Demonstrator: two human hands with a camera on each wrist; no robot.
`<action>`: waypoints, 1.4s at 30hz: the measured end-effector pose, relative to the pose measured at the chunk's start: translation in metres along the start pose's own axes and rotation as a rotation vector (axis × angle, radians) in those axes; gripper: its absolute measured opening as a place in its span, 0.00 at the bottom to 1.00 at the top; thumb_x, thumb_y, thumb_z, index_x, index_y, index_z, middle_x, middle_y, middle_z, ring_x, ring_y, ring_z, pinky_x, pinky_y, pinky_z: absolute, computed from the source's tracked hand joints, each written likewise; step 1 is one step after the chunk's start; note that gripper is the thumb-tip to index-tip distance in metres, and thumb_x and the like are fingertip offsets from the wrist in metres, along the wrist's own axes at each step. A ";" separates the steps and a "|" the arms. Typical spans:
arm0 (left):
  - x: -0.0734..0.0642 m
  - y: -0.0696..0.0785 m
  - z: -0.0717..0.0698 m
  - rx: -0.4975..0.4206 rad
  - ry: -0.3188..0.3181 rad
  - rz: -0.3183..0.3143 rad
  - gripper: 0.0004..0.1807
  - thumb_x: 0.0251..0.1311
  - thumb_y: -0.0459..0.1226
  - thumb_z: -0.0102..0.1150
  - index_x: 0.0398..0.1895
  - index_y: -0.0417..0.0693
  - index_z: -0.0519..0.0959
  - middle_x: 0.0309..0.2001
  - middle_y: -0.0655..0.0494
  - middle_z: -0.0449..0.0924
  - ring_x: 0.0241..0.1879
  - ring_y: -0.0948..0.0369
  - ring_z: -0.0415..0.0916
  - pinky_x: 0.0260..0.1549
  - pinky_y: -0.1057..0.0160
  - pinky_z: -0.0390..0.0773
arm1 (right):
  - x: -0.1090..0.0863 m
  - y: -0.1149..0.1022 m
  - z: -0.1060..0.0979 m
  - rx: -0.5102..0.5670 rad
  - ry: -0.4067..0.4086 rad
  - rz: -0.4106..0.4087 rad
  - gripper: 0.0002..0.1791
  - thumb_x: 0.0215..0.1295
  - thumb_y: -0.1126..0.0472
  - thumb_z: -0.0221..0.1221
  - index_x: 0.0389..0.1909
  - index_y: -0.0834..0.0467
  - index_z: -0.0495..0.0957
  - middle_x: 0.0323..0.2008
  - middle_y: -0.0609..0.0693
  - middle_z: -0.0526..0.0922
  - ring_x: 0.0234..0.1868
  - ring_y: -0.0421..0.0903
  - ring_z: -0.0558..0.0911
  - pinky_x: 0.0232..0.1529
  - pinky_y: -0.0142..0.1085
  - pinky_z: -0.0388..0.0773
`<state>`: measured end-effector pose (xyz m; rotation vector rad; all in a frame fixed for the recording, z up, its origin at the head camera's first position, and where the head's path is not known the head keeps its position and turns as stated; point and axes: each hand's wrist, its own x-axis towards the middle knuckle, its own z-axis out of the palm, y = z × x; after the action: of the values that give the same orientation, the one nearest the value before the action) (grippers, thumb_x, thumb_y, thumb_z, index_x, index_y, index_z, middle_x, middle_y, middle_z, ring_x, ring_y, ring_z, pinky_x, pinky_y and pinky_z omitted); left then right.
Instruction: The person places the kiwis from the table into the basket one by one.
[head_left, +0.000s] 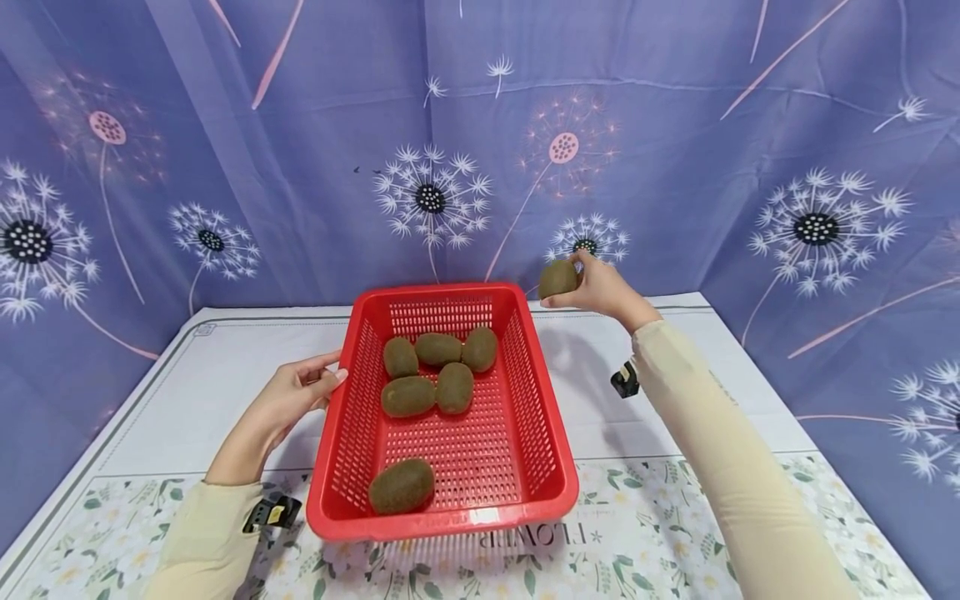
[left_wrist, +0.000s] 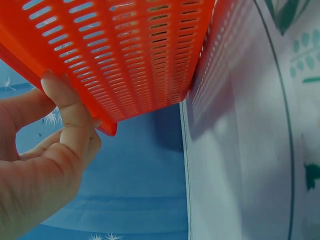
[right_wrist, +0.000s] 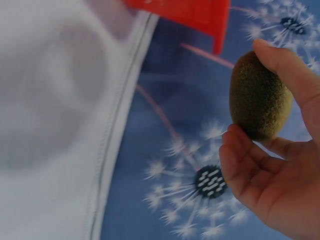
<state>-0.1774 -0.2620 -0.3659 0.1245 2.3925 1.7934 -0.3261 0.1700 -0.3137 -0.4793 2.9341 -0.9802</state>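
Observation:
A brown fuzzy kiwi point(right_wrist: 260, 96) is pinched between the thumb and fingers of my right hand point(head_left: 596, 287), raised above the table beyond the basket's right back corner. My left hand point(head_left: 296, 398) grips the left rim of the red plastic basket point(head_left: 566, 492), thumb and fingers on either side of the edge in the left wrist view. Inside the basket, several kiwis point(head_left: 408, 397) lie clustered toward the back. Another kiwi point(head_left: 402, 486) lies by itself at the front left of the basket floor.
The basket stands on a table point(head_left: 247, 350) with a white back part and a flowered front part point(head_left: 637, 533). A purple curtain point(head_left: 315, 167) with dandelion prints hangs behind and along both sides. Black cameras are strapped at both wrists.

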 end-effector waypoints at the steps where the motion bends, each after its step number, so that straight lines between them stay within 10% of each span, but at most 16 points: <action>1: 0.000 0.000 0.000 -0.001 0.000 0.001 0.31 0.70 0.36 0.51 0.72 0.32 0.56 0.34 0.56 0.76 0.29 0.65 0.78 0.34 0.65 0.80 | 0.001 -0.005 -0.001 0.003 0.000 -0.004 0.46 0.47 0.48 0.74 0.61 0.65 0.62 0.40 0.63 0.79 0.39 0.55 0.79 0.40 0.46 0.76; 21: -0.001 0.001 0.000 0.006 0.000 -0.012 0.31 0.70 0.36 0.51 0.72 0.32 0.56 0.35 0.55 0.76 0.30 0.65 0.78 0.34 0.65 0.80 | 0.010 -0.105 0.015 -0.030 -0.088 -0.190 0.44 0.43 0.46 0.75 0.57 0.61 0.65 0.37 0.55 0.79 0.34 0.49 0.80 0.38 0.40 0.78; 42: -0.001 0.003 0.000 0.010 0.005 -0.011 0.31 0.70 0.36 0.51 0.72 0.33 0.56 0.34 0.56 0.76 0.29 0.65 0.78 0.35 0.66 0.80 | -0.002 -0.158 0.059 -0.040 -0.321 -0.430 0.42 0.42 0.48 0.76 0.58 0.55 0.68 0.31 0.49 0.78 0.32 0.42 0.76 0.34 0.32 0.74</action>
<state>-0.1763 -0.2611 -0.3630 0.1076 2.4015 1.7789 -0.2734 0.0163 -0.2682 -1.1820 2.6139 -0.7766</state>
